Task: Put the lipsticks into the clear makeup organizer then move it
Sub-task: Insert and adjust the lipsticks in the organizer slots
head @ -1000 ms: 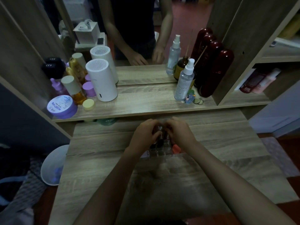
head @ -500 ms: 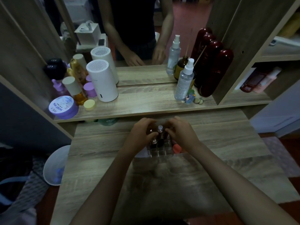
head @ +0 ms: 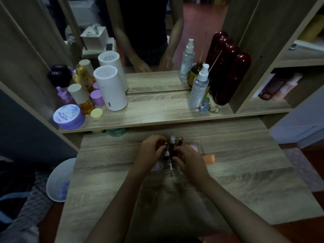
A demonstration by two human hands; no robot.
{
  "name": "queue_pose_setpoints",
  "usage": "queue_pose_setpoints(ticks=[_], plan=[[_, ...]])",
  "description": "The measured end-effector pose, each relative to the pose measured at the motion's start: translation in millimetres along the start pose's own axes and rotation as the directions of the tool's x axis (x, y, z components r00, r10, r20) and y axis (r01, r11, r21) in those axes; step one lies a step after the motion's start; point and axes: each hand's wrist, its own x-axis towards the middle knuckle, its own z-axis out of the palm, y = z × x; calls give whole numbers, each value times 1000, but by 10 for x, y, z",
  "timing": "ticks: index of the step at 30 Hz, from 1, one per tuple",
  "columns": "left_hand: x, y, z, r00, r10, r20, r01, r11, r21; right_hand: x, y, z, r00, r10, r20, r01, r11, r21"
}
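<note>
— Location of the organizer?

— The clear organizer [head: 172, 168] sits on the tabletop [head: 245, 172], between both hands and partly hidden under them.

— State of the hands?

— The left hand [head: 150, 155] has its fingers curled onto a dark red lipstick [head: 165, 144] at its fingertips. The right hand [head: 191, 161] is half closed, fingers touching the organizer's right side; whether it grips cannot be told.

— The lipsticks?

— They stand upright, long axes vertical, just ahead of both hands' fingertips; a silver-capped tube [head: 172, 140] rises between them.

— Which hand is nearer?

— The left, judged already seating its lipstick. An orange item [head: 209, 158] lies just right of the right hand; its identity is unclear.
</note>
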Motion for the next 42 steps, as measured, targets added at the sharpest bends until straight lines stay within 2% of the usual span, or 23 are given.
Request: queue_pose_setpoints(ticks=[12,20,28,42], plan=[[4,-19,15,1000,-4,-8,4,1000,-12,103,7,57,999,28,28,-28,1000,6],[-137,-57,105,993,-94,-72,92,995,-40,119,23,78,998,39,41,-39,999,2],[-233,-13,219,986,-163,-38,161,986,-50,139,24,69,998,39,49,-39,999,9],[-257,-3,167,987,-159,-26,157,986,-59,141,16,43,996,35,76,-35,999,0]])
